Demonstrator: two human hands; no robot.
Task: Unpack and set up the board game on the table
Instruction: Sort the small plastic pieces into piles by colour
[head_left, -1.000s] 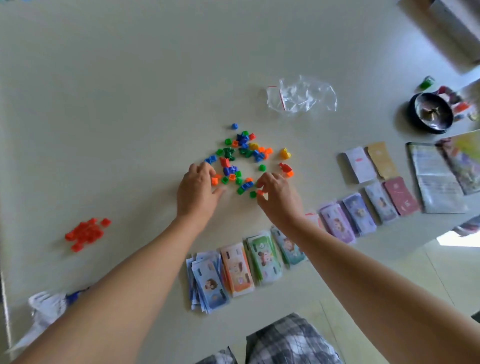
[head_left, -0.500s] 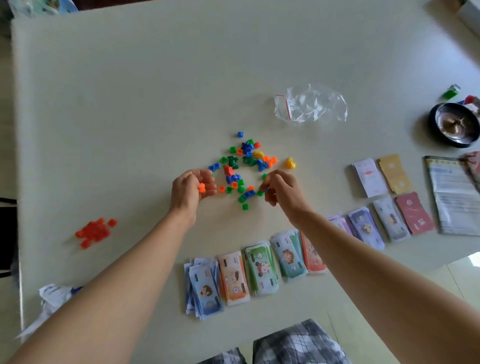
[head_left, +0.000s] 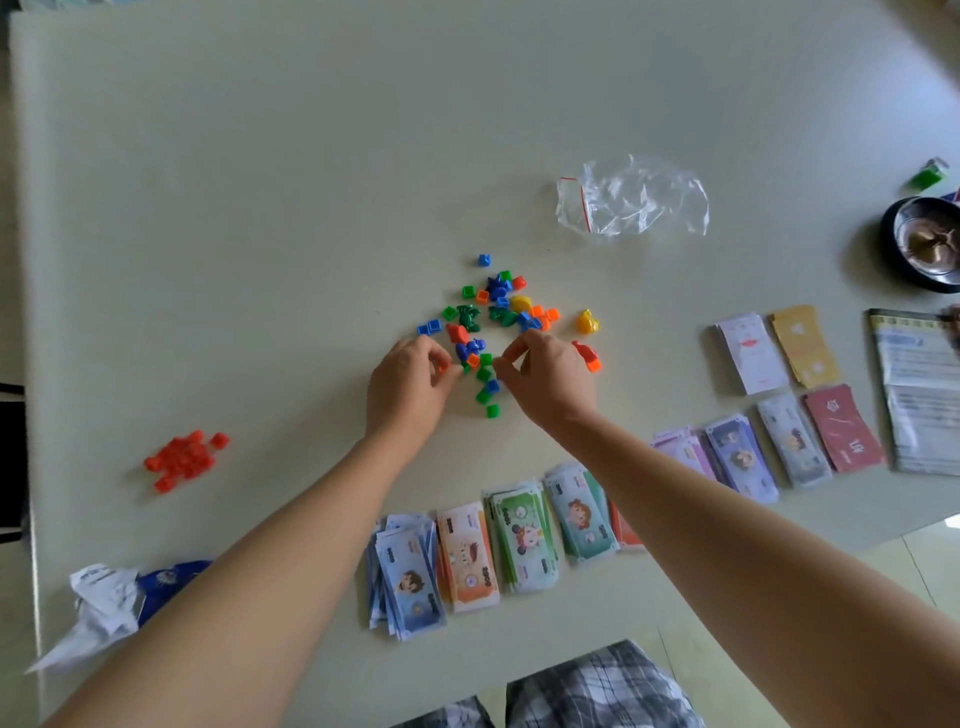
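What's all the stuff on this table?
table: one, cream, under everything.
mixed pieces: many, blue, green, orange, yellow, centre.
orange heap: one, orange, left.
plastic bag: one, clear, beyond the pieces.
play money: several stacks, mixed colours, near edge.
card decks: three, white, yellow, red, right.
rule sheet: one, printed, far right.
bowl: one, black, far right.
crumpled wrapper: one, white and blue, near-left corner.
left hand: one, pinches an orange piece.
right hand: one, fingertips at the mixed pieces.

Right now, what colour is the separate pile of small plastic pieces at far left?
Orange-red plastic pile, clearest in head view.
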